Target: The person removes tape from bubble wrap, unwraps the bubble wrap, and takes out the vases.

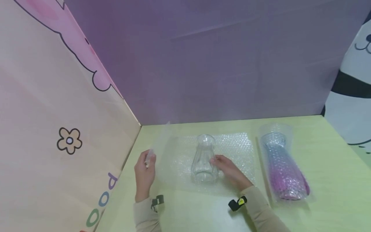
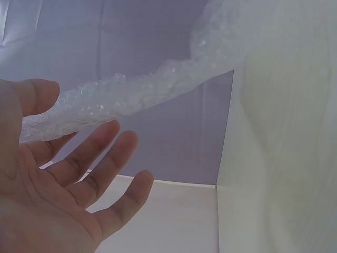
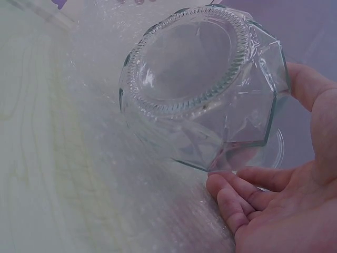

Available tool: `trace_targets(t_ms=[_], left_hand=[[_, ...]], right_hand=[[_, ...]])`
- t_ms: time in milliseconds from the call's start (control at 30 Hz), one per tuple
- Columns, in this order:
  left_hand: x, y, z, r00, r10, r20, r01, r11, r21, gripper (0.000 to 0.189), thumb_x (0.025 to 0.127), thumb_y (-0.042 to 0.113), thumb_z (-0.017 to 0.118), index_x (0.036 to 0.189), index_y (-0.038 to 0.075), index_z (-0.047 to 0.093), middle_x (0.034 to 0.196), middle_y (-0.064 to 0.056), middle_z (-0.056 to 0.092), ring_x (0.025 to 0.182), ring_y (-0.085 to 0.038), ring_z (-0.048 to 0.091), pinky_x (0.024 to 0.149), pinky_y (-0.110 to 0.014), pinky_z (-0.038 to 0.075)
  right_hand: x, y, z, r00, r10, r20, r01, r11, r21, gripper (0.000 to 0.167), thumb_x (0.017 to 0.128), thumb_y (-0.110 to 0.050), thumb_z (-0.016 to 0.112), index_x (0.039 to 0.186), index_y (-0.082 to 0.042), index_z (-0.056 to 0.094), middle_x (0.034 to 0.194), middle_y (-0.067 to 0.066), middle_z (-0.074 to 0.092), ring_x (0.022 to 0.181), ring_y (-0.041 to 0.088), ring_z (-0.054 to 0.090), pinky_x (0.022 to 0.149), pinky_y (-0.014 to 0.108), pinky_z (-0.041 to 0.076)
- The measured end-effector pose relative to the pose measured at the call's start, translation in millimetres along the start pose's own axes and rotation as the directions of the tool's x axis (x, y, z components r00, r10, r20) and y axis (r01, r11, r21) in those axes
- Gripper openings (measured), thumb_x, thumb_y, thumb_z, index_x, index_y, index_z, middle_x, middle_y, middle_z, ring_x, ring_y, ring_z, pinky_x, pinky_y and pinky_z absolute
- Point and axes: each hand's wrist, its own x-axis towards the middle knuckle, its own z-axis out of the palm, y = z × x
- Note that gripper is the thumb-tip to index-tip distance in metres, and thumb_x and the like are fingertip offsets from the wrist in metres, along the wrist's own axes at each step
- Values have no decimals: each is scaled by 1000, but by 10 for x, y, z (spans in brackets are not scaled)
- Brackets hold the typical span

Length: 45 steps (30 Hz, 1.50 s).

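A clear, faceted glass vase point(image 1: 204, 161) lies on its side on a sheet of bubble wrap point(image 1: 234, 145), its base toward the person. My right hand point(image 1: 229, 167) holds the vase by its right side, thumb and fingers on the glass. In the right wrist view the round ribbed base of the vase point(image 3: 184, 63) faces the camera. My left hand point(image 1: 145, 172) pinches the lifted left edge of the bubble wrap point(image 2: 105, 103) between thumb and index finger, with the other fingers spread below it.
To the right lies a second vase point(image 1: 285, 170), blue and pink, wrapped in bubble wrap. The pale table point(image 1: 197, 212) meets a purple wall point(image 1: 220, 71) at the back. A printed panel point(image 1: 37, 135) stands along the left.
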Motion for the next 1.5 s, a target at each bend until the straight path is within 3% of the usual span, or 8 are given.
trace_targets(t_ms=[200, 467, 567, 800, 1200, 1500], left_hand=[[-2, -56, -45, 1000, -29, -3, 29, 999, -26, 32, 104, 26, 59, 132, 10, 60, 133, -16, 66, 120, -36, 62, 101, -56, 52], [11, -112, -91, 998, -60, -16, 60, 998, 22, 36, 105, 27, 58, 138, 14, 58, 132, -15, 66, 101, -31, 64, 80, -37, 52], [6, -126, -112, 997, -75, -11, 75, 997, 26, 39, 105, 28, 57, 141, 14, 55, 137, -15, 64, 105, -32, 64, 83, -38, 52], [-6, -142, -152, 994, -105, -12, 105, 994, -21, 42, 104, 26, 59, 144, 14, 52, 138, -15, 62, 122, -35, 61, 98, -55, 56], [-24, -178, -169, 991, -127, -46, 127, 992, -13, 41, 103, 25, 60, 142, 13, 56, 143, -13, 60, 127, -34, 57, 103, -56, 51], [-5, -182, -195, 972, -229, -49, 226, 973, -46, 39, 103, 27, 59, 141, 16, 57, 146, -8, 56, 127, -32, 57, 100, -53, 55]], right_hand=[[-4, 31, -5, 1000, -26, 3, 26, 999, 34, 73, 98, -63, 55, 150, -13, 47, 153, 14, 51, 144, 39, 44, 123, 69, 21], [-6, 41, 0, 1000, -25, -6, 25, 999, 46, 74, 96, -64, 56, 150, -14, 48, 154, 12, 51, 145, 39, 43, 123, 68, 22], [7, 52, 0, 999, -38, 2, 38, 998, 52, 71, 97, -63, 55, 149, -14, 49, 152, 11, 53, 145, 38, 44, 123, 68, 21], [12, 64, -1, 999, -54, 8, 53, 996, 73, 67, 98, -59, 56, 147, -13, 50, 148, 11, 55, 143, 37, 46, 123, 68, 22], [6, 68, 7, 999, -34, 8, 34, 997, 69, 71, 97, -61, 57, 149, -12, 49, 151, 12, 53, 143, 39, 45, 123, 69, 21], [4, 59, -1, 999, -47, 1, 47, 995, 92, 65, 99, -57, 57, 146, -13, 52, 145, 11, 57, 141, 37, 48, 123, 67, 23]])
